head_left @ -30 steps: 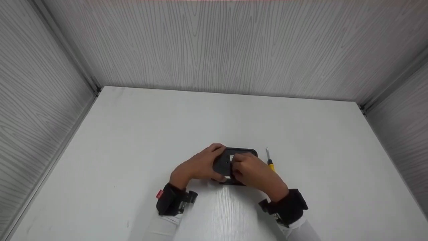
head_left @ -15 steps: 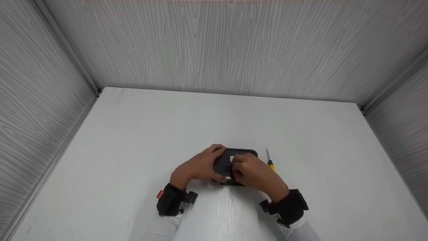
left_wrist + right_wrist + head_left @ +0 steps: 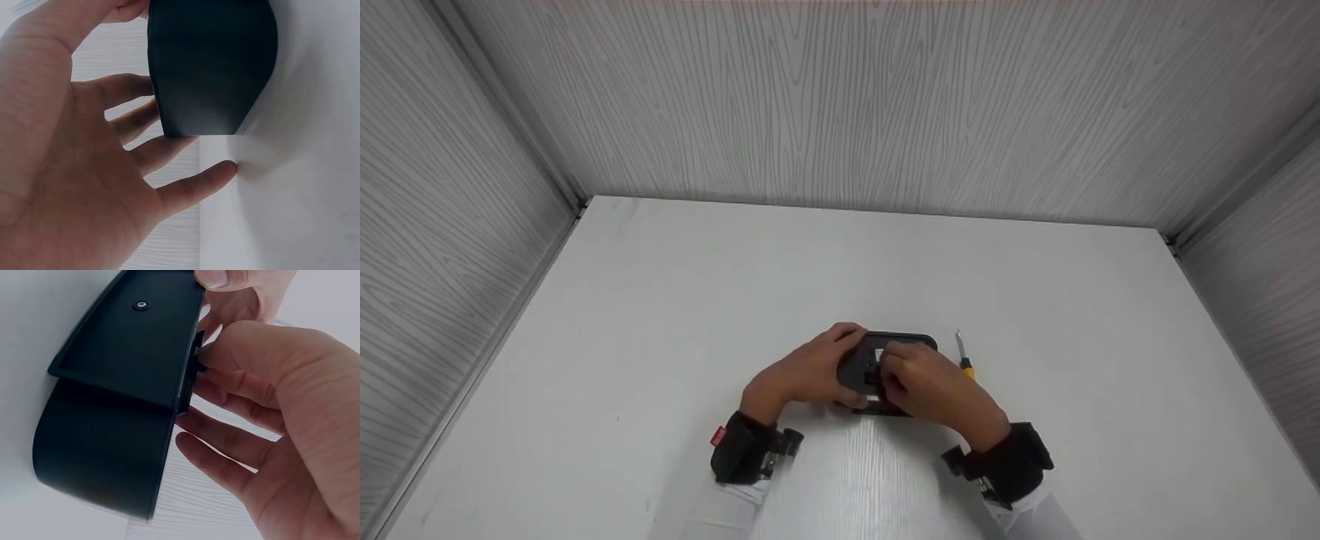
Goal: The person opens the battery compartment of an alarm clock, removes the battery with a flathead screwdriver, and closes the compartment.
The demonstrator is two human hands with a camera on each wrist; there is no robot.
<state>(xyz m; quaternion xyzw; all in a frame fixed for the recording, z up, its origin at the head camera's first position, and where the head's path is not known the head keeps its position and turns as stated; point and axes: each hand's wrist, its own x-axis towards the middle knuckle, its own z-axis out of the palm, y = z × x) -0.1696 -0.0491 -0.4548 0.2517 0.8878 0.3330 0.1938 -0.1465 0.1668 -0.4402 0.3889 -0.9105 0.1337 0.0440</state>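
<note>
Head view: black device (image 3: 855, 369) between fingers (image 3: 846, 329).

Smooth plastic case (image 3: 126, 349), wood-grained wall (image 3: 840, 105)

Casing (image 3: 129, 349): black | small part (image 3: 189, 391): black | screwdriver (image 3: 967, 366): yellow, black, silvery | desk (image 3: 735, 262): white | back wall (image 3: 840, 105): grey, dark wood-grain | wrist straps (image 3: 1011, 466): black | tag (image 3: 718, 436): red

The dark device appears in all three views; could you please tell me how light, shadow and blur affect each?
Head: a sheen on the white tabletop this side of the dark device; left wrist: little detail on it, soft shadow beside it; right wrist: dim, one bright metallic spot, the device's lower edge looks soft.
</note>
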